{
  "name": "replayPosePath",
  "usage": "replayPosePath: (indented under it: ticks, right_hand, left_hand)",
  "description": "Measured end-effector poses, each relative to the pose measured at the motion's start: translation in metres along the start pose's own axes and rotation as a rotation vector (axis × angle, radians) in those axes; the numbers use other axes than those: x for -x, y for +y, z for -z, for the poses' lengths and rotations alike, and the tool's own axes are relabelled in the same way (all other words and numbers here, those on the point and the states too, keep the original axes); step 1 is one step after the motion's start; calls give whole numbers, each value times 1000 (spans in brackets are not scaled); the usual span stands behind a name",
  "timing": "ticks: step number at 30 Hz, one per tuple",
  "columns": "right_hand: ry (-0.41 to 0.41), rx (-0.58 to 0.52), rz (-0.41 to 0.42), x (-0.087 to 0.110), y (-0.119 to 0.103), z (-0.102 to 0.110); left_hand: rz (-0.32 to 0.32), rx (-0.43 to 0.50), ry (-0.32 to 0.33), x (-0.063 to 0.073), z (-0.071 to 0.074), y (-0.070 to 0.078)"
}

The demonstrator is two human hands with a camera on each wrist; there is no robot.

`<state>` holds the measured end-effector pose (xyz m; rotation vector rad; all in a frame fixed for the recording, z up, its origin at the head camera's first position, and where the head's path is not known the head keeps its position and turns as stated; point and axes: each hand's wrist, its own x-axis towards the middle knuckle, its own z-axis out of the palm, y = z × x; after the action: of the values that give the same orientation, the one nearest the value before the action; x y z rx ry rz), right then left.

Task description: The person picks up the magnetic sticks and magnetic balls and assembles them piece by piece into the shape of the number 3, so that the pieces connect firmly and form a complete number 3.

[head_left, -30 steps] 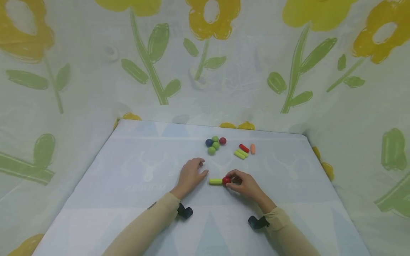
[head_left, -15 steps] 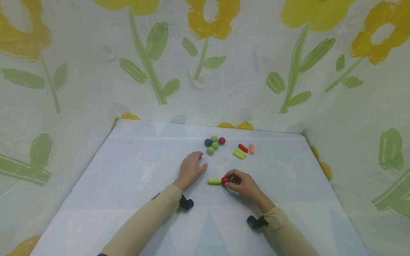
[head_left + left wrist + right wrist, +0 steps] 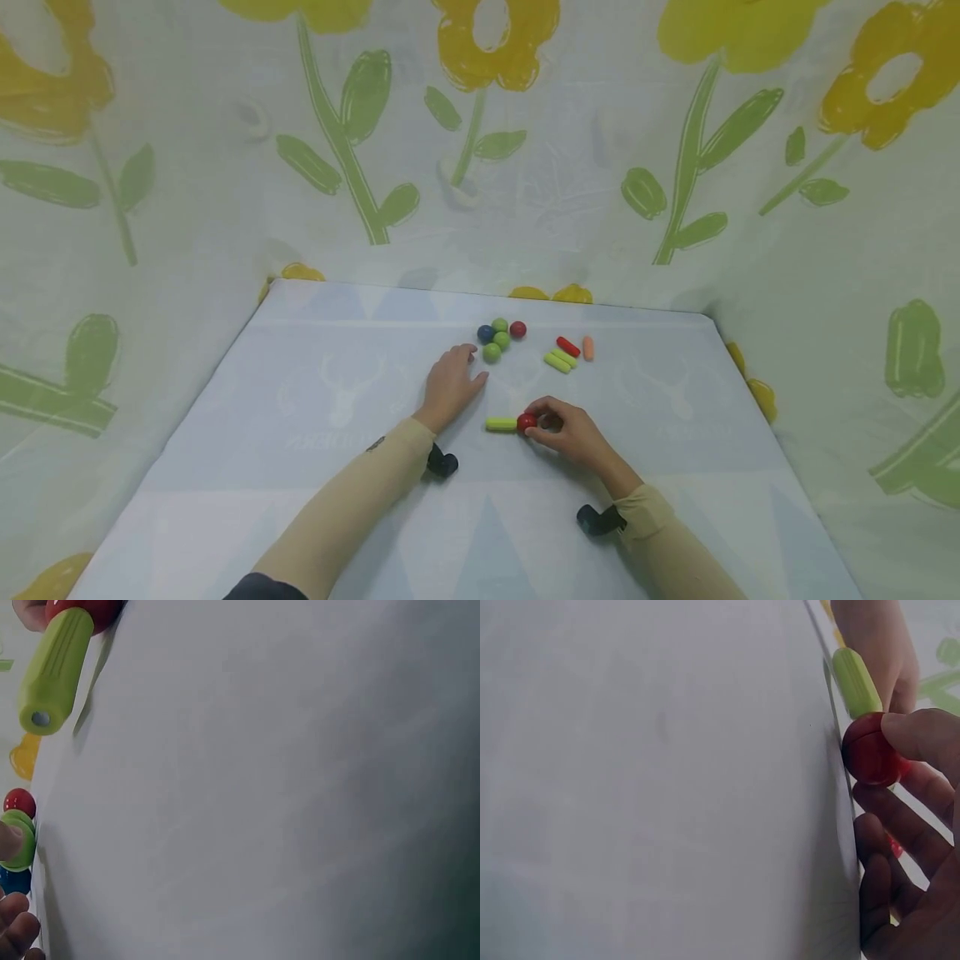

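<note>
In the head view my right hand (image 3: 572,432) pinches a red ball (image 3: 525,423) between thumb and fingers at the middle of the table. A yellow-green rod (image 3: 500,424) extends left from that ball, touching it; the left wrist view shows a grey spot on the free end of this ribbed rod (image 3: 56,675). Farther back, my left hand (image 3: 452,387) reaches forward with relaxed fingers and holds nothing. Just beyond its fingertips lies a cluster of several green balls (image 3: 491,352), a dark blue ball (image 3: 485,333) and another red ball (image 3: 518,330).
Right of the balls lie two yellow-green rods (image 3: 557,362), a red rod (image 3: 567,347) and an orange rod (image 3: 588,348). The white patterned table (image 3: 360,392) ends at a flower-printed curtain (image 3: 555,183) behind and at both sides.
My left hand has moved forward toward the ball cluster. The right hand keeps its pinch on the red ball, with the rod still joined to it.
</note>
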<state>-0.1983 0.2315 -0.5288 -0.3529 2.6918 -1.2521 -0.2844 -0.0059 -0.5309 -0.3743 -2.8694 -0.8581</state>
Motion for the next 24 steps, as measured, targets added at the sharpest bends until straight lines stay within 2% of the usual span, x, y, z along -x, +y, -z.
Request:
replayPosePath:
  ticks: [13, 24]
  right_hand:
    - [6, 3, -8, -2, 2, -1]
    - [0, 5, -10, -1, -2, 0]
  left_hand:
    - [-13, -9, -18, -20, -7, 2]
    - [-15, 33, 15, -25, -9, 8]
